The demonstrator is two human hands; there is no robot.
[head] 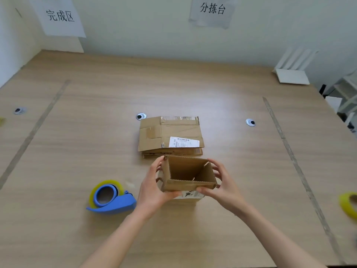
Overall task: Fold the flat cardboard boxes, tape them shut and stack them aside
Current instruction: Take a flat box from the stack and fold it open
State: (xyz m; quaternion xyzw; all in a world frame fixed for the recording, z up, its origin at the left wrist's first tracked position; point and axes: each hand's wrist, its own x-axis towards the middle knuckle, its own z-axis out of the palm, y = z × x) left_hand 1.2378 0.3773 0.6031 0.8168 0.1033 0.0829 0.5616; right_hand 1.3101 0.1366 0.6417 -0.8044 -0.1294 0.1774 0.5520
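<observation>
Both the left hand [154, 187] and right hand [222, 187] curl their fingers [217, 172] around the open cardboard box [188, 176], just before the flat stack [170, 135], the tape dispenser [111, 198] to its left.

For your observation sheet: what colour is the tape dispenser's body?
Blue, holding yellowish tape: tape dispenser, head view.

Both forearms reach forward, converging toward centre. Left hand [154, 187] grips the opened cardboard box [188, 174] at its left side, fingers curled round the wall. Right hand [222, 187] clasps its right side, thumb on the near face.
</observation>
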